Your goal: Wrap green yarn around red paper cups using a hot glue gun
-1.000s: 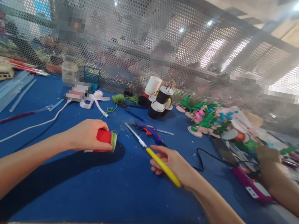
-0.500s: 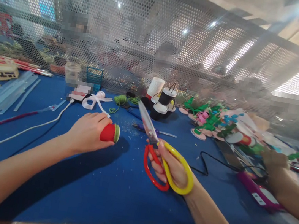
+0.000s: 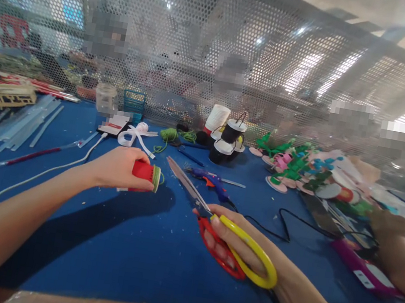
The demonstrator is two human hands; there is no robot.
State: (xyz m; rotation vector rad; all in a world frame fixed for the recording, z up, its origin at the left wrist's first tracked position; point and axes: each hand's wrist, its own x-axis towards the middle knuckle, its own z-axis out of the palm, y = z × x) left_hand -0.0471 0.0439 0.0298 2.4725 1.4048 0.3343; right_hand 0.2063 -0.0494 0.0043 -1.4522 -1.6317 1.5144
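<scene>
- A blue work table (image 3: 150, 268) with a brown front edge runs beneath a perforated metal screen (image 3: 188, 55), lights glinting through its holes.
- Above the tabletop, the left hand (image 3: 115, 167) grips a red cup (image 3: 142, 169) lying sideways, green yarn (image 3: 156, 179) around one end.
- The right hand (image 3: 232, 238) grasps scissors (image 3: 194, 195) by their red and yellow handles, blades angled toward the cup but apart from it.
- Near the blades lies a blue glue gun (image 3: 213, 180); beyond stand black cups (image 3: 222, 151) with white tops.
- Marks on the white label of a purple device (image 3: 363, 271) are too small to read; pixelation masks part of a corded device (image 3: 106, 129).
- The left palm hides part of the cup; figures behind the screen blur, and a co-worker's arm (image 3: 399, 254) is cut off at right.
</scene>
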